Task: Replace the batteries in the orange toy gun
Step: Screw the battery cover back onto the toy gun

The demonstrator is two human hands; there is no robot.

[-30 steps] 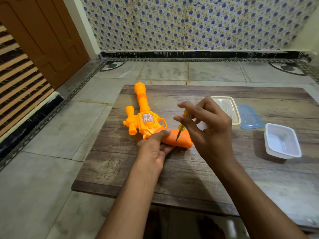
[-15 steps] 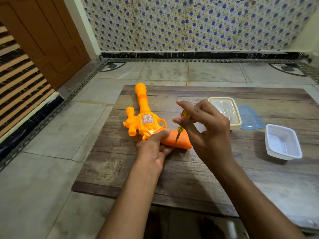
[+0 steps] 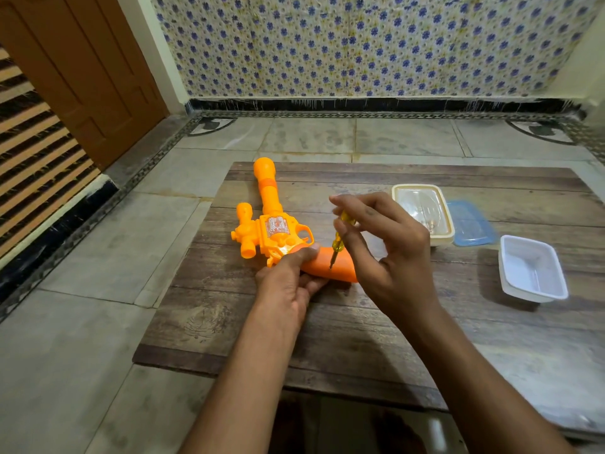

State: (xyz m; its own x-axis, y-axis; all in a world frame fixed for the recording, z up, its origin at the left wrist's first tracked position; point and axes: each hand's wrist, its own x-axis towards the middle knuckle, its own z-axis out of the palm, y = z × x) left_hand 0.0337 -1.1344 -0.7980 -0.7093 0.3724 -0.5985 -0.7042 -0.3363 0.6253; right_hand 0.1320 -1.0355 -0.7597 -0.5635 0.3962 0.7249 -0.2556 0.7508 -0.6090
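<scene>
We're at the screw stage, by the look of it. The orange toy gun [image 3: 268,221] lies flat on the wooden table [image 3: 327,339], left of centre, barrel pointing to the far edge and the handle [image 3: 330,267] angled toward the near right. The left hand [image 3: 288,283] pins it there, fingers curled round the handle where it meets the body, thumb pressed on top. The right hand [image 3: 386,250] pinches a small yellow screwdriver [image 3: 339,237] between thumb and fingertips, the other fingers fanned out above. The tool stands nearly upright with its tip down on the top face of the handle.

That reads as working the battery cover screw; whether the tip sits in a screw head is too small to tell. No cover is off and no batteries show, so the job looks early. The next move calls for steady downward pressure and small twists of the fingertips, while the left hand stops the gun from rolling. A slip could skate the tip across the smooth plastic.

Off to the right: a cream container [image 3: 422,214] with something clear inside, a blue lid [image 3: 471,227] just beside it, and a white tray [image 3: 532,268] nearer and further right, well apart from the gun. Nothing blocks the work; the tray looks handy for a loose screw.
</scene>
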